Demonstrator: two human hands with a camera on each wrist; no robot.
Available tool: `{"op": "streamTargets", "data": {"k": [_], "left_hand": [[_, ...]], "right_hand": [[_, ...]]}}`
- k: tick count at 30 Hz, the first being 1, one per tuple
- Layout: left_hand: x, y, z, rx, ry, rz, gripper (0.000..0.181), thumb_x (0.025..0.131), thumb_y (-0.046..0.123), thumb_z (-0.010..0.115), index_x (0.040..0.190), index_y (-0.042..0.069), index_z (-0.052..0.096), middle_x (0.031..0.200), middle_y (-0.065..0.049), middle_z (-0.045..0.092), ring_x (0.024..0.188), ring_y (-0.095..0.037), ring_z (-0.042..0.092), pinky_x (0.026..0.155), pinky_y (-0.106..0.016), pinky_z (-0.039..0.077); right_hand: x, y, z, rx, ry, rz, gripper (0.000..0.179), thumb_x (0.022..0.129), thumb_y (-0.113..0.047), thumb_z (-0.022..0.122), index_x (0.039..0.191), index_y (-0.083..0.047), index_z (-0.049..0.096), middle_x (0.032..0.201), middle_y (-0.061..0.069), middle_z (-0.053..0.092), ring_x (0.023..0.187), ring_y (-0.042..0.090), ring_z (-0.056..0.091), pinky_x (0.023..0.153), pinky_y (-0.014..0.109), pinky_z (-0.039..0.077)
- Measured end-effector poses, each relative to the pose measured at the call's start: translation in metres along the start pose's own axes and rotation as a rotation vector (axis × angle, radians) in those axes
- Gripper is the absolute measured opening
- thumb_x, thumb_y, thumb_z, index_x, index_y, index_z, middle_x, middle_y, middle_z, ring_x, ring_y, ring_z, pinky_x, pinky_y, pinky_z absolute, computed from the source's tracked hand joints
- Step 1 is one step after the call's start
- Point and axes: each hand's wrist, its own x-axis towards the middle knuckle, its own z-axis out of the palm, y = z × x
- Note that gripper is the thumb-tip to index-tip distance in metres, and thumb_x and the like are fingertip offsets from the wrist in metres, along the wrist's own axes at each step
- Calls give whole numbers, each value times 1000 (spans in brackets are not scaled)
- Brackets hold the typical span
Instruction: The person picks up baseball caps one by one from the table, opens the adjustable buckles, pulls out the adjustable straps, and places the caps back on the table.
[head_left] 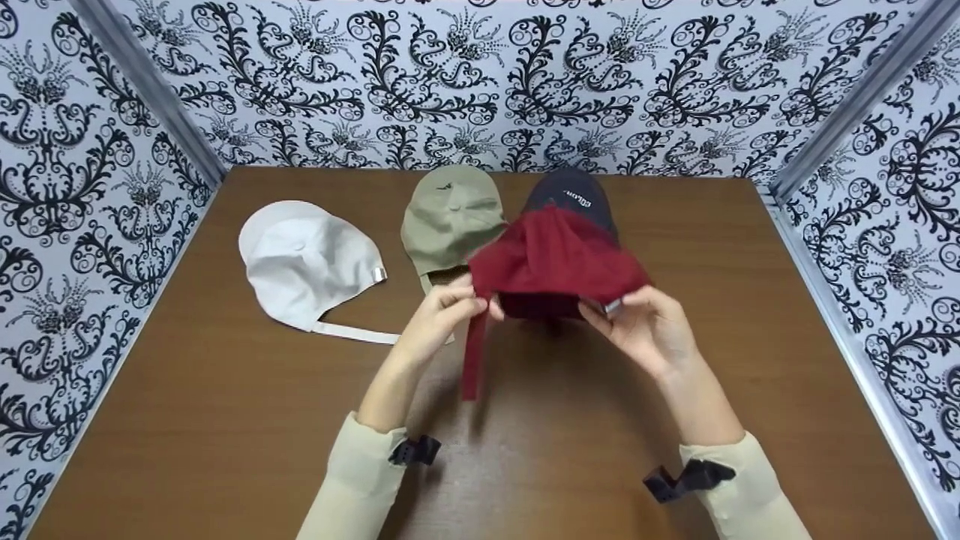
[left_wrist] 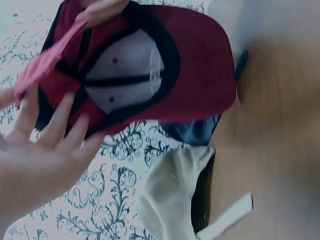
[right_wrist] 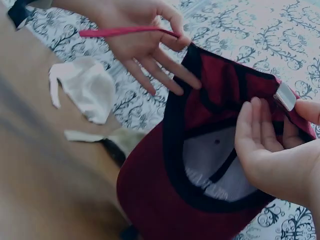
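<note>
A red baseball cap (head_left: 559,255) is held up between both hands, its back opening toward me and its visor pointing away. My left hand (head_left: 442,315) pinches the cap's left back edge at the base of the loose red strap (head_left: 472,360), which hangs straight down. At the other back corner, my right hand (head_left: 652,330) grips the edge beside the metal buckle (right_wrist: 285,96), thumb outside and fingers inside the cap. The pale lining (left_wrist: 125,70) and dark inner band show in the left wrist view. Strap and buckle are apart.
Behind the red cap lies a dark navy cap (head_left: 566,187) with white lettering, partly covered in the head view. An olive cap (head_left: 454,214) lies to its left, and a white cap (head_left: 307,262) with its strap stretched out lies farther left on the brown table (head_left: 225,420). Patterned walls (head_left: 465,75) surround the table.
</note>
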Motion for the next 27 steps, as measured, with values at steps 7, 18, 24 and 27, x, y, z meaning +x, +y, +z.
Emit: {"op": "streamTargets", "data": {"k": [7, 18, 24, 27], "left_hand": [[-20, -8, -15, 2, -271, -159, 27, 95, 5, 51, 103, -13, 69, 100, 2, 75, 105, -10, 63, 96, -26, 48], [-27, -23, -20, -497, -151, -374, 25, 105, 11, 41, 127, 5, 52, 101, 0, 73, 94, -14, 72, 87, -29, 60], [-27, -25, -9, -402, -83, -413, 23, 104, 10, 45, 124, 3, 53, 94, 2, 71, 84, -11, 72, 82, -28, 61], [-27, -25, -2, -334, -96, -429, 25, 100, 7, 49, 123, -2, 51, 92, 1, 69, 82, -11, 71, 79, -28, 62]], "right_hand": [[-25, 10, -21, -19, -168, 112, 42, 96, 3, 26, 117, -11, 60, 107, 5, 69, 104, 23, 66, 104, 38, 52], [-35, 16, -29, -39, 113, 168, 44, 110, -29, 22, 120, -24, 64, 116, -5, 68, 105, 10, 66, 87, 24, 57], [-50, 14, -35, -68, 180, 179, 40, 110, -22, 24, 117, -24, 64, 113, -6, 68, 104, 8, 67, 90, 24, 56], [-62, 12, -38, -64, 179, 177, 42, 110, -20, 22, 119, -23, 64, 116, -5, 67, 107, 9, 65, 93, 25, 55]]}}
